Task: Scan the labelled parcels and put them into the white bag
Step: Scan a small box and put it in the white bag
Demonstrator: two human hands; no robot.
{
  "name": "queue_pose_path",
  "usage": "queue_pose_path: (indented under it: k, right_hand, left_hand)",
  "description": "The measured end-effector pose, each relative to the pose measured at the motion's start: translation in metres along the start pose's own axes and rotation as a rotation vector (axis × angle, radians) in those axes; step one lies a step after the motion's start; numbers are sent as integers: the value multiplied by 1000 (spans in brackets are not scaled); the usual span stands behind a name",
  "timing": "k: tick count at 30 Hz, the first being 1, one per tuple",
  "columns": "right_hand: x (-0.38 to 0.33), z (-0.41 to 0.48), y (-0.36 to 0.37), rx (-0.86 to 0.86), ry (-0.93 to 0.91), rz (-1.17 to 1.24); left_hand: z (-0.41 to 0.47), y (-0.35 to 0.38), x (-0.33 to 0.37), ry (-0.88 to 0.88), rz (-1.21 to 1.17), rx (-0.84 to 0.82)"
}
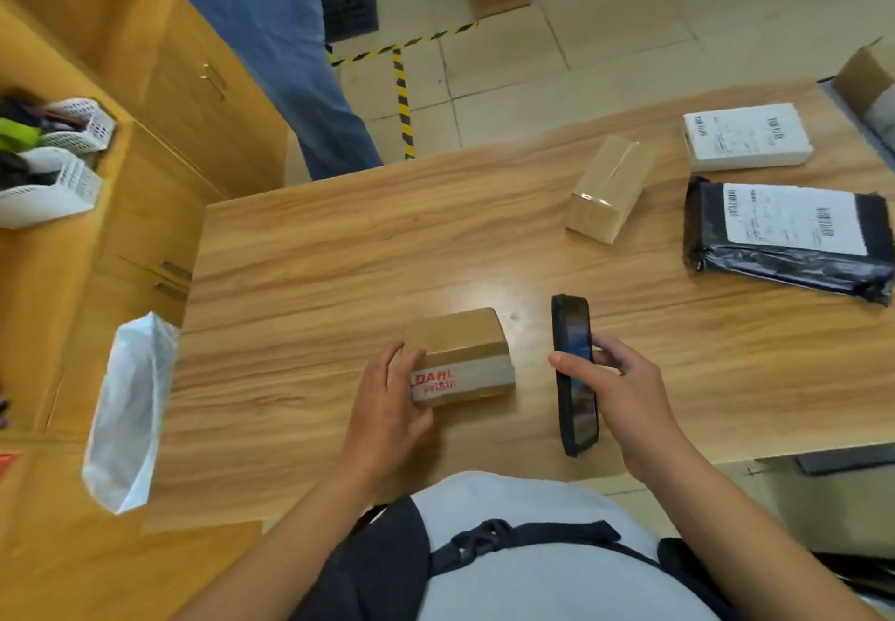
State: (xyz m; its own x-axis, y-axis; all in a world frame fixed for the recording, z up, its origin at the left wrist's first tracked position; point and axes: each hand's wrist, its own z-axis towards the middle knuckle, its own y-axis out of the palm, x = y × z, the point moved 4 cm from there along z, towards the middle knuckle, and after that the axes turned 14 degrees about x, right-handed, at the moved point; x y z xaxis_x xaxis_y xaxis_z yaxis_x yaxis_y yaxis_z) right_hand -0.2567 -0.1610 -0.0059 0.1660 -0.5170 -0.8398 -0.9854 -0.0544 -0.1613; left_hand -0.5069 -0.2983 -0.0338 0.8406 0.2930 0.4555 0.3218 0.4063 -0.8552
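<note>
A small brown cardboard parcel (465, 354) with red print on its tape stands on the wooden table (315, 257) near the front. My left hand (387, 407) grips its left end. To its right, my right hand (624, 388) holds a black handheld scanner (574, 378) upright on its edge. The white bag (128, 407) hangs open off the table's left edge. Farther right lie a plain brown box (608, 189), a white labelled parcel (746, 136) and a black labelled parcel (789, 237).
Someone in blue jeans (290, 68) stands beyond the table's far left corner. Wooden cabinets with white baskets (53, 170) fill the left. An open cardboard box (867, 82) sits at the far right edge. Yellow-black tape marks the tiled floor.
</note>
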Motion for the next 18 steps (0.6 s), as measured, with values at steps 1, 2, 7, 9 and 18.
queue_pose_path:
  k: [1,2,7,9,18]
  right_hand:
    - [1,-1,2,-4,3,3]
    - [2,-2,3,-9,8,4]
    - [9,-3,6,-26,5,12]
    - [10,-4,6,-23,-5,18]
    - [13,-5,-9,4,0,61]
  left_hand:
    - [-4,-2,-4,-79,-63,10]
    - [-6,-5,-7,-211,-156,23]
    - [-9,-7,-20,-1098,-753,78]
    - [-13,-2,-22,-1388,-970,-68]
    - [-24,7,-18,-1721,-1248,-313]
